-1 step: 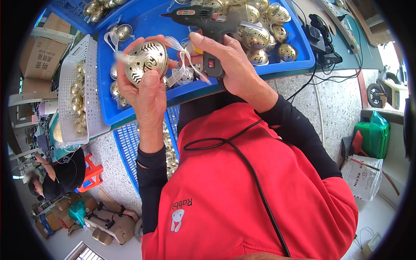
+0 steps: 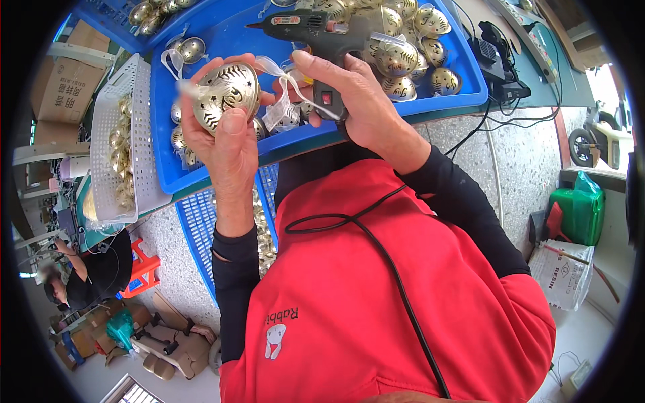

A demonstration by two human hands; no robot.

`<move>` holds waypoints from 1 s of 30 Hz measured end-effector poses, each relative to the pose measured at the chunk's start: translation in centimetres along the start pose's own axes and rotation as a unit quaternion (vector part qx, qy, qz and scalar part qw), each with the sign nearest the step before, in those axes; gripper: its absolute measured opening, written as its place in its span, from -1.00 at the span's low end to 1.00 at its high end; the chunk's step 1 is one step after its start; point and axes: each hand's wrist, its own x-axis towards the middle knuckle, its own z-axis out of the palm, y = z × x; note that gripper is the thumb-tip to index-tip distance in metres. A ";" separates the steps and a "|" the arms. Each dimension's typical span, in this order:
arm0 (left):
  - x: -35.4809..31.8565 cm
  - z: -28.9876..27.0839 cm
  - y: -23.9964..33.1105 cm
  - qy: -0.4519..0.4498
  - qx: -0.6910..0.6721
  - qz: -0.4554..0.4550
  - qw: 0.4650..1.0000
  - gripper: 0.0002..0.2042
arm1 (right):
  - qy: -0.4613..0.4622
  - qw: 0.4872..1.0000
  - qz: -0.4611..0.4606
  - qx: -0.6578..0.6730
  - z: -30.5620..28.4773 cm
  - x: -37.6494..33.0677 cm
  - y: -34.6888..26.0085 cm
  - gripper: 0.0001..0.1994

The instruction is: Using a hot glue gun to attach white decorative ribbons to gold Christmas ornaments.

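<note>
My left hand (image 2: 227, 151) is closed round a gold bell-like ornament (image 2: 225, 94) with cut-out stars, dark stripes and lettering. From its left side sticks a blurred pale tip and a white ribbon loop (image 2: 175, 62). My right hand (image 2: 373, 107) grips a dark green hot glue gun (image 2: 312, 28) by its handle, nozzle toward the left, a clear glue stick (image 2: 388, 38) at its back. A white sheer ribbon bow (image 2: 285, 79) hangs between the ornament and my right fingers; whether they pinch it I cannot tell. Both hands are above a blue tray (image 2: 478, 94).
Several gold ornaments (image 2: 400, 57) crowd the tray's right side. Left of it stands a white perforated basket (image 2: 144, 154) of ornaments; a blue crate (image 2: 195, 225) is below. Black cables (image 2: 497, 121) run at the right. A person (image 2: 101, 269) sits at far left.
The ornament has turned slightly in my left hand, and the ribbon bow has shifted a little. The glue gun has moved very slightly to the left.
</note>
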 end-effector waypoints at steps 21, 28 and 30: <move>-0.5 -0.9 -0.1 0.040 0.129 -0.156 0.979 -0.55 | -0.047 0.993 -0.102 -0.021 -1.8 -0.2 -2.5 -0.60; -0.6 -0.2 0.3 -0.024 0.147 -0.233 0.961 -0.52 | -0.125 0.992 -0.019 0.008 1.5 -1.3 -6.6 -0.70; -0.5 0.1 0.4 -0.027 0.107 -0.250 0.962 -0.52 | -0.109 0.993 -0.027 -0.032 1.0 -0.6 -5.9 -0.71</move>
